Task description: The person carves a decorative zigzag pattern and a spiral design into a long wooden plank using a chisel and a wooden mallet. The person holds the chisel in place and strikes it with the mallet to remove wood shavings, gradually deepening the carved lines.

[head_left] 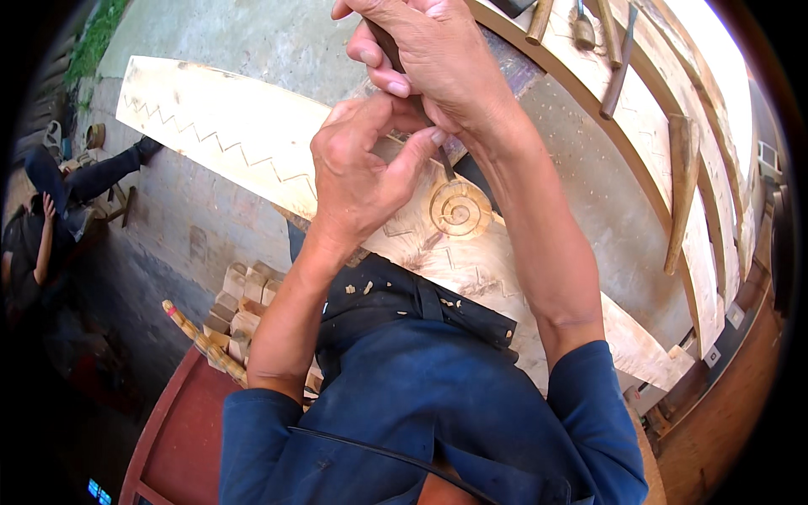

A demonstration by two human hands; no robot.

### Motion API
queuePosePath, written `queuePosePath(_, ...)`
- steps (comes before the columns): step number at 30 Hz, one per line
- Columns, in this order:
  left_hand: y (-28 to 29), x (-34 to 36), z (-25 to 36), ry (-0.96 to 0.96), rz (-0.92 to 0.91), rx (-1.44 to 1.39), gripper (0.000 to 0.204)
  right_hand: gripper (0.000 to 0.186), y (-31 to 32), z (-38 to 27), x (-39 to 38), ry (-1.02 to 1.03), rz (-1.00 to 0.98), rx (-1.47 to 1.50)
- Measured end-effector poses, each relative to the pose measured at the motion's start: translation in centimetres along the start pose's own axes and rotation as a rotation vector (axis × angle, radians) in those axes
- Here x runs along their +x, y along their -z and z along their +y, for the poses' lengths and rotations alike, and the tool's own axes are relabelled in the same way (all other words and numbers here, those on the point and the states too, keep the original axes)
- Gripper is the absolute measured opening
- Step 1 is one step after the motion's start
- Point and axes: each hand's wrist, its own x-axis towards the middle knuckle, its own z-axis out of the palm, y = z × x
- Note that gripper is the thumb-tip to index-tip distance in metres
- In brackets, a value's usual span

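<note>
My right hand [438,67] is closed round the upper part of a dark chisel [446,164] at the top of the view. Just below it, my left hand [366,160] is closed on the chisel's shaft, with the thumb pressed along it. The blade reaches down to the upper edge of a carved spiral disc [461,210] on a long pale wooden board [215,135], which has incised zigzag lines along it. Wood chips lie on the dark apron over my lap. The upper end of the chisel is partly hidden by my fingers.
More curved boards [707,210] lie at right, carrying several tools [619,71] and a wooden mallet [680,189]. Wooden blocks [240,303] and a red panel [177,421] sit at lower left. Another person [38,236] sits at far left, legs stretched out.
</note>
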Motion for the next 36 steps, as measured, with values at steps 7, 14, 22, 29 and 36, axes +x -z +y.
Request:
queuePosePath(7, 0.5, -1.6, 0.5, 0.021, 0.219, 0.064, 0.028, 0.032, -2.5, -1.5, 1.2, -0.083, -0.199, -0.053)
queuePosePath(14, 0.6, -1.6, -0.2, -0.058, 0.173, 0.088, 0.021, 0.032, -2.3, 0.5, 1.8, -0.091, -0.233, 0.036)
queuePosePath(22, 0.5, -1.7, -0.3, -0.036, 0.171, 0.076, 0.019, 0.032, -2.3, 0.9, 1.8, -0.093, -0.235, 0.05)
queuePosePath(29, 0.6, -1.6, -0.1, -0.061, 0.18, 0.073, 0.014, 0.032, -2.3, 0.9, 1.6, -0.111, -0.251, 0.038)
queuePosePath(36, 0.7, -1.6, -0.2, -0.07, 0.175, 0.078, 0.014, 0.032, -2.4, 0.8, 1.3, -0.106, -0.213, 0.059)
